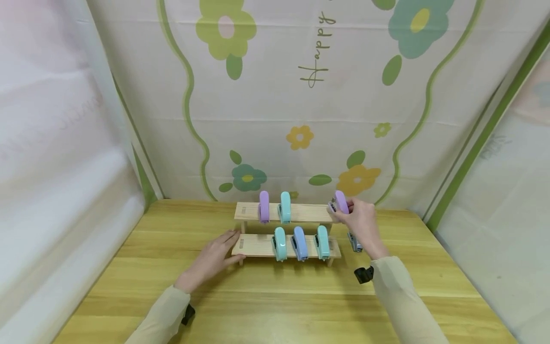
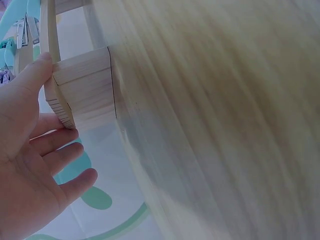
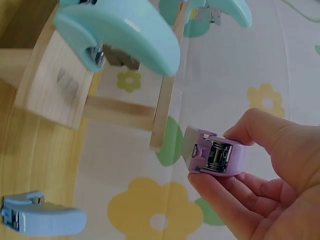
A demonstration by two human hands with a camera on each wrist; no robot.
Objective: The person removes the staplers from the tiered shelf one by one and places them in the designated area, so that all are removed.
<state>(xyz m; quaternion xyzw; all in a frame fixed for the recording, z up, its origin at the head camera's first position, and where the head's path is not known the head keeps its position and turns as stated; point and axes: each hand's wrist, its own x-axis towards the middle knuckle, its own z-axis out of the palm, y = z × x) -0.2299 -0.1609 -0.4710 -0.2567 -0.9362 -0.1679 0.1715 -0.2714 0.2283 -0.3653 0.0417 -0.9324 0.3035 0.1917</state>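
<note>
The right wrist (image 1: 375, 246) seems to partly hide the tabletop stapler (image 1: 354, 242).

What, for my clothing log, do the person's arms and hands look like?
The left sleeve and right sleeve are long, plain, pale beige-grey. A small black device shows near each wrist. The left hand and right hand are ungloved.

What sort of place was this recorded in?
Probably a staged recording booth rather than a working office: flower-printed cloth stands as a backdrop behind a wood-grain table, more cloth screens both sides, and pastel staplers sit spaced along a two-tier wooden rack.
</note>
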